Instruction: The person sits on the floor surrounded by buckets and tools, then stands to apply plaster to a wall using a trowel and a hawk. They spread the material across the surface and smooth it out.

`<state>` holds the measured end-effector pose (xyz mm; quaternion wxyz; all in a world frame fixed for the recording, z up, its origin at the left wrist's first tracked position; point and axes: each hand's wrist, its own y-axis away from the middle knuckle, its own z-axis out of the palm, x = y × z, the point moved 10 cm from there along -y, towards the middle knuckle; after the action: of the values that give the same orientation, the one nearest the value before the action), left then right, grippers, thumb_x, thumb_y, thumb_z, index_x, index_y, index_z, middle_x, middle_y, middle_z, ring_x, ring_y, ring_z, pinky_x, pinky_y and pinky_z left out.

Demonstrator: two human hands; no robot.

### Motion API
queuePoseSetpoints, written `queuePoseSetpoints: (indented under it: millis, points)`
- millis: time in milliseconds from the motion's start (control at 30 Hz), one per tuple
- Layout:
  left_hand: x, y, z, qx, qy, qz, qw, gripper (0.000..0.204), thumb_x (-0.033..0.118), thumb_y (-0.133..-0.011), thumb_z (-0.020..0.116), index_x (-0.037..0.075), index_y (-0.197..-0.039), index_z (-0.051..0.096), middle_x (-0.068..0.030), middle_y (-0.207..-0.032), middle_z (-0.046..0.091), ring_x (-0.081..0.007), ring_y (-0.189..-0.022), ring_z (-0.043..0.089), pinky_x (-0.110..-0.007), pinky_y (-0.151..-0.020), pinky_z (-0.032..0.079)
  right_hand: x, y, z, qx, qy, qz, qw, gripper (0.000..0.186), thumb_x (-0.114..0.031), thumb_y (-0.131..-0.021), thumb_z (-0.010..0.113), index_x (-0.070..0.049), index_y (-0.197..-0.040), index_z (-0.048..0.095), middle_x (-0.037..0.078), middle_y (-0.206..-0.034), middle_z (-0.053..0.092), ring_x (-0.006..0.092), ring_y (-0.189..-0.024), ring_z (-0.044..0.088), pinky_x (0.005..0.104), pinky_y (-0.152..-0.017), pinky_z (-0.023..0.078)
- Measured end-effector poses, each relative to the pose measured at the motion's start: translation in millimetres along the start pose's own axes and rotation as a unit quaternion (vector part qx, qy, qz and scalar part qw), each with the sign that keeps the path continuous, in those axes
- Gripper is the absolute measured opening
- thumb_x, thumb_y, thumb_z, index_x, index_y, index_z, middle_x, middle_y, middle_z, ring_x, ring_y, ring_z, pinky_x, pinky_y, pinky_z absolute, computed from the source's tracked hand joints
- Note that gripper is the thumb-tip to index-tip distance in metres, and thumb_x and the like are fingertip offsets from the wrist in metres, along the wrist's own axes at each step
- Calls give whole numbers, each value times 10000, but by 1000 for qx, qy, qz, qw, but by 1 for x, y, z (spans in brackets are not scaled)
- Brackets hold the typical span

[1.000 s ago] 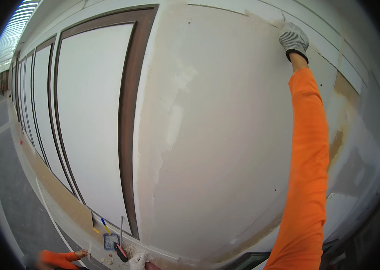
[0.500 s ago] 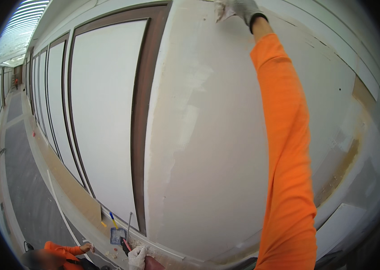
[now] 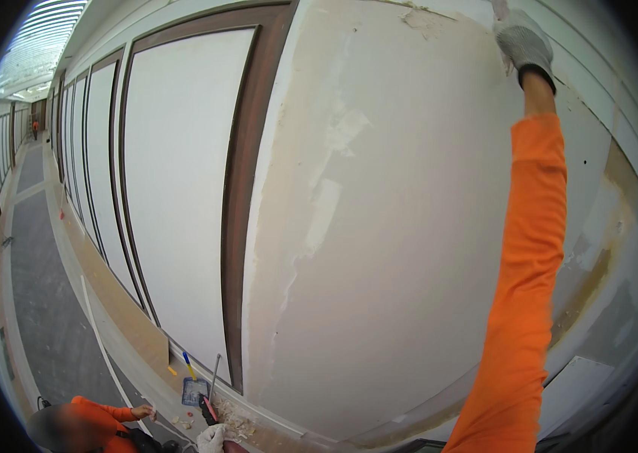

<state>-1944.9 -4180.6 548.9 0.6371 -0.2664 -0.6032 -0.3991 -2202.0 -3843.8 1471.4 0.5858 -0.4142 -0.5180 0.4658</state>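
Observation:
My right hand (image 3: 526, 47), in a grey glove with a black cuff, is raised against the upper plasterboard wall (image 3: 387, 226), fingers curled around something pale that is mostly hidden, beside a rough joint (image 3: 419, 21) with flaking filler. My left hand (image 3: 210, 439), in a white glove, is at the bottom edge with curled fingers, next to a maroon object (image 3: 234, 447); what it grips is unclear. Close above it lie a red-and-black brush (image 3: 206, 409) and a grey dustpan (image 3: 192, 391) with a blue-and-yellow handle, among pale debris (image 3: 232, 423).
A co-worker (image 3: 92, 423) in orange crouches at lower left, hand holding a small pale piece. Brown-framed white panels (image 3: 179, 189) line the wall leftward along a corridor with grey floor (image 3: 43, 264); a distant person (image 3: 35, 130) stands there. A loose board (image 3: 576, 381) is at lower right.
My right hand swung left along the wall top, then back right to its present spot. The view shifted slightly. The co-worker came further into view at lower left.

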Motion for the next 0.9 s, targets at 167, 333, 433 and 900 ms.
queuePoseSetpoints:
  millis: [167,333,433,900]
  points:
    - [1,-64,11,10,14,32,999,246,150,-1017,609,-56,-1073,732,-82,-939,748,-129,-900,669,-283,-855,526,-169,15,20,-104,-93,43,989,440,-142,-945,580,-254,-1366,641,72,-1191,747,262,-1067,732,401,-840,598]
    - [35,-80,100,-84,-2,69,994,259,164,-1028,607,-57,-1076,733,-90,-942,748,-136,-917,674,-286,-875,524,-233,-3,87,-117,-218,66,967,399,-357,-1053,471,-110,-1094,783,152,-1125,758,326,-1078,724,456,-900,569]
    - [36,-69,84,-75,27,86,993,266,147,-1023,581,-68,-1065,731,-85,-911,748,-135,-856,675,-283,-824,535,-254,-1,64,-187,-283,0,941,411,-323,-1036,467,-58,-1100,776,209,-1169,730,369,-1114,701,455,-968,537]
    - [-49,-31,34,-30,57,-38,997,225,147,-1049,591,-24,-1073,736,-86,-981,748,-193,-884,683,-334,-806,561,-178,34,53,-89,20,-172,981,316,-219,-975,540,-181,-1245,699,154,-1008,768,287,-937,750,452,-770,595]
